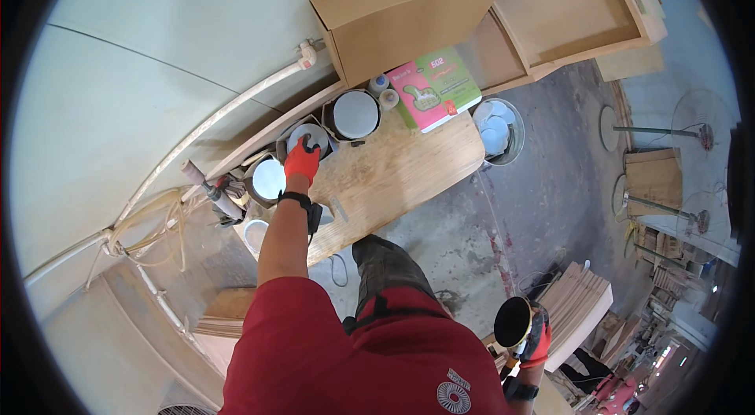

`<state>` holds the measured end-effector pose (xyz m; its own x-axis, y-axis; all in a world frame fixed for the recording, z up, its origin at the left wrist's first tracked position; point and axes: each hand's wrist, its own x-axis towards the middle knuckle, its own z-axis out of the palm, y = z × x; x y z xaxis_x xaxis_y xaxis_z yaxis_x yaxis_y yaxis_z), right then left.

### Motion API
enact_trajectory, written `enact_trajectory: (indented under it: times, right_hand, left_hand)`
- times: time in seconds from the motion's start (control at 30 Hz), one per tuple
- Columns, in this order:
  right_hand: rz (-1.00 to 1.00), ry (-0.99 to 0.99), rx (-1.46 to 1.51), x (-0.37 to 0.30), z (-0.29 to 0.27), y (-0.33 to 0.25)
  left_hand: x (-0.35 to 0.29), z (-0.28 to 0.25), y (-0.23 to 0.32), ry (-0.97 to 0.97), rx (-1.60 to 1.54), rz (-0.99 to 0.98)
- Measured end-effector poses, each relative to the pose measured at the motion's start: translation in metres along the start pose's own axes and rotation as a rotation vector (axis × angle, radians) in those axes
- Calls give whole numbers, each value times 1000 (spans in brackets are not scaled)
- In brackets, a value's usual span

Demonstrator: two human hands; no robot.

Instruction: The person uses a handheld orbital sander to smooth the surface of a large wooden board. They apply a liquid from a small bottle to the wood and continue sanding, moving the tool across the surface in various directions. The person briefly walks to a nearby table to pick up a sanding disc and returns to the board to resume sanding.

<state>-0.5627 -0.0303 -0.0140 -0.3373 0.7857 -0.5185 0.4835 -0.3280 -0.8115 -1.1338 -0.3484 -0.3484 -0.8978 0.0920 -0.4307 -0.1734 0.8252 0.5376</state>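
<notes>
My left hand (301,162), in a red and black glove, reaches over the workbench to a pale grey round disc (318,134), which looks like a sanding disc in a dark holder. Its fingertips touch the disc, with finger and thumb apart. Beside that holder stand a larger holder with a white disc (355,114) and another with a bright white disc (269,178). Low on the right, my right hand (538,343), gloved the same way, grips a power sander (513,322) whose round black pad faces up. The glove hides most of the sander's body.
The wooden workbench (393,171) carries a pink and green box (435,91) and small bottles (380,86). Behind stands a large cardboard box (409,18). A bucket of round discs (497,130) is at the bench's right end. Stacked boards (578,305) lie near my right hand; a hose (161,222) hangs left.
</notes>
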Motion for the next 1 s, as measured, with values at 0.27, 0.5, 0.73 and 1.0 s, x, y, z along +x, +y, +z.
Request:
enact_trajectory:
  times: [0.27,0.5,0.73,1.0]
  right_hand:
    - [-52,55,-218,-21,9,-5]
    - [-57,50,-385,-34,19,-14]
    - [14,79,-197,-37,1,13]
    - [25,54,-110,-39,-7,46]
  left_hand:
    - [67,25,19,-193,699,117]
    - [76,31,7,-193,745,175]
    - [33,23,-16,-61,614,356]
    - [-3,-14,-14,39,101,-60]
